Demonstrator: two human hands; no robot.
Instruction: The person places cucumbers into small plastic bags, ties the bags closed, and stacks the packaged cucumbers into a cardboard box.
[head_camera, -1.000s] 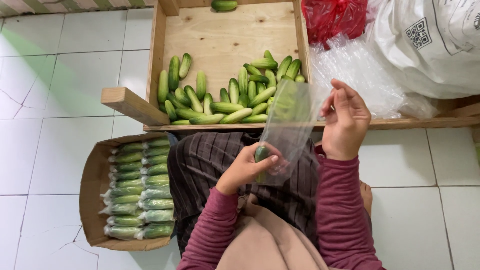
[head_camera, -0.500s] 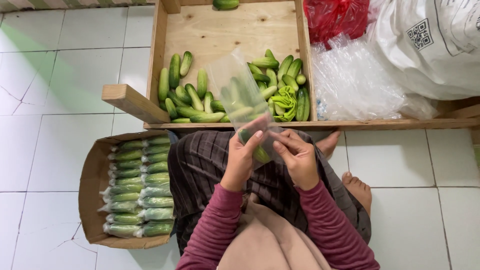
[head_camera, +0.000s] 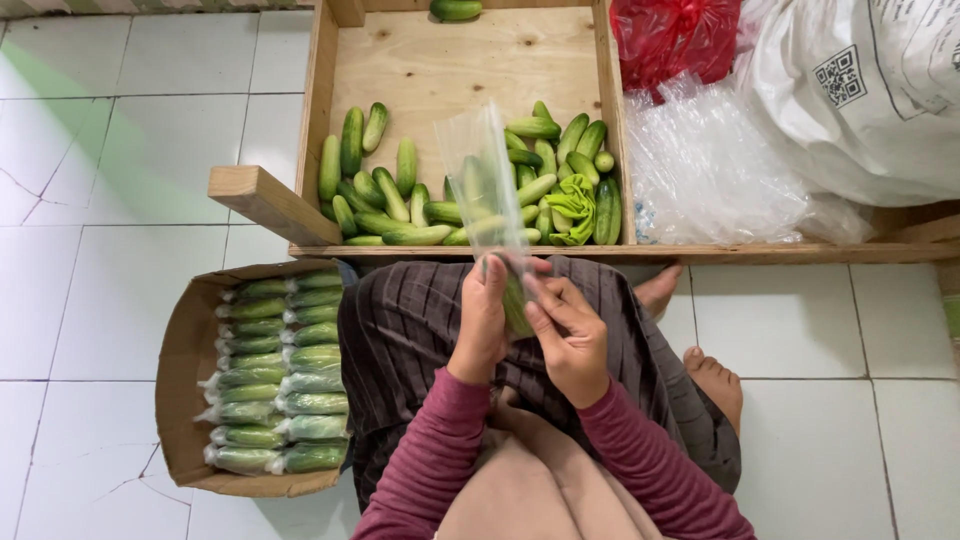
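My left hand (head_camera: 482, 322) and my right hand (head_camera: 570, 335) are together over my lap, both gripping a cucumber (head_camera: 516, 303) that sits in the bottom of a clear plastic bag (head_camera: 483, 185). The bag stands up from my hands, its open end pointing away over the wooden crate (head_camera: 318, 110). Loose green cucumbers (head_camera: 400, 200) lie piled along the crate's near side.
A cardboard box (head_camera: 185, 360) on the left holds rows of bagged cucumbers (head_camera: 285, 375). A stack of clear plastic bags (head_camera: 710, 170), a red bag (head_camera: 675, 40) and a white sack (head_camera: 860, 90) lie to the right. My bare feet (head_camera: 715, 380) rest on white tiles.
My right hand came down from the bag's top to meet my left hand at the cucumber. The bag swung from the right to the middle and now stands straighter.
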